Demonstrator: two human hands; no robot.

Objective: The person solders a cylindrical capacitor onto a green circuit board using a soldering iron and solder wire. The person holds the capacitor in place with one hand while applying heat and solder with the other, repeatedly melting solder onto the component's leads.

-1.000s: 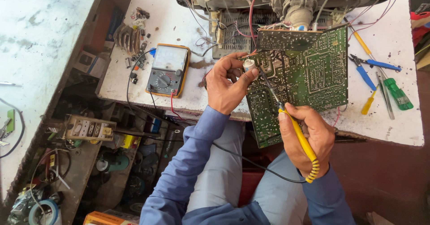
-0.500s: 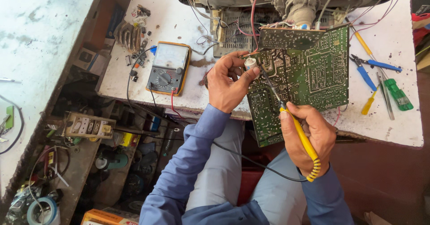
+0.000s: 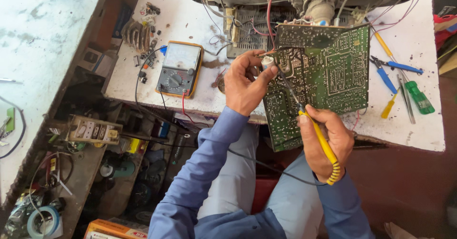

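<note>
while the left hand [image 3: 245, 84] pinches a small white spool [image 3: 267, 62] against the propped green circuit board [image 3: 323, 77], the right hand [image 3: 328, 141], closed around a yellow soldering iron [image 3: 320, 136], should keep its tip steady on one joint.

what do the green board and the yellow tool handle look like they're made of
The board: likely rigid laminate with a glossy green coating, lined with pale traces and silvery solder dots. The tool handle, in the right hand: looks like smooth yellow plastic, ribbed at its end, though it could be rubber.
</note>
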